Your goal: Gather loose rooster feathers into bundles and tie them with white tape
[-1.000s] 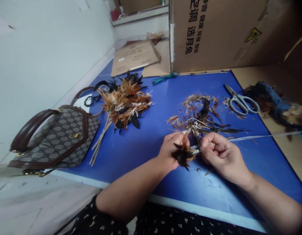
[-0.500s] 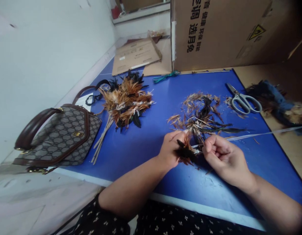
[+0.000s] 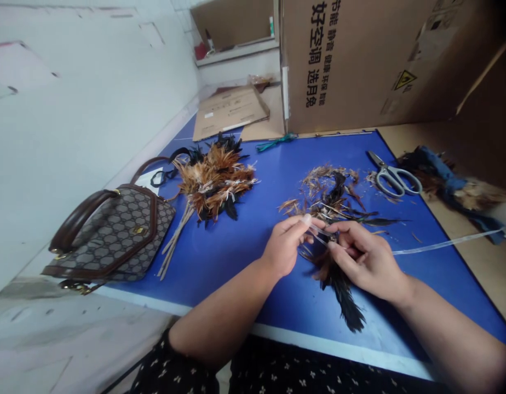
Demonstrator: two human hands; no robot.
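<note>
Between finger and thumb, my left hand [image 3: 283, 246] pinches a thin translucent strip [image 3: 437, 244]. My right hand [image 3: 363, 260] is closed a short way to the right, pinching the strip and what looks like the tied end of a small feather bunch [image 3: 345, 295]. Brown and black feathers of this bunch hang below my fingers, towards the table's front edge. The strip stretches between both hands and runs on to the right across the table. Just beyond my hands lies a heap of loose feathers [image 3: 339, 191]. How the strip passes round the stems is hidden by my fingers.
Grey-handled scissors [image 3: 395, 175] lie at the right. A pile of feather bunches on sticks [image 3: 216, 180] and a patterned handbag [image 3: 109, 235] are at the left. A big carton [image 3: 360, 71] stands behind the blue table [image 3: 236, 257]. More dark feathers [image 3: 437, 175] lie far right.
The feather bunch has swung from my left hand's side to hang beneath my right hand. My left hand has let go of it and now draws on the strip. The view has tilted slightly upward.
</note>
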